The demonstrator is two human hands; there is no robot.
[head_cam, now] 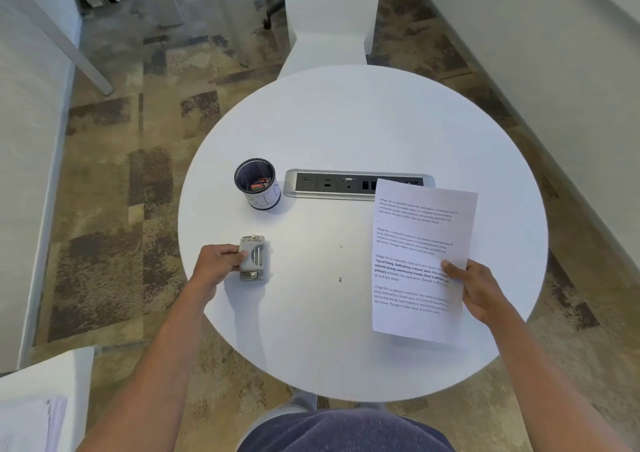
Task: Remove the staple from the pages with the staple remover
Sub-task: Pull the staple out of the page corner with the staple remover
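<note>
Round and white, the table (346, 122) in front of you carries a mesh cup (257, 183), a power strip (332, 185) and two tiny specks, one (340, 280) possibly a pulled staple, though it is too small to tell. Your left hand (218, 261) rests at the table's left edge with its fingers closed around the remover (252, 258), which sits on the surface, while your right hand (474, 289) pinches the pages (420, 243) by their right edge, thumb on top, well apart from the tool. I see no staple on the sheets, so judge the pull as either done or not yet begun.
</note>
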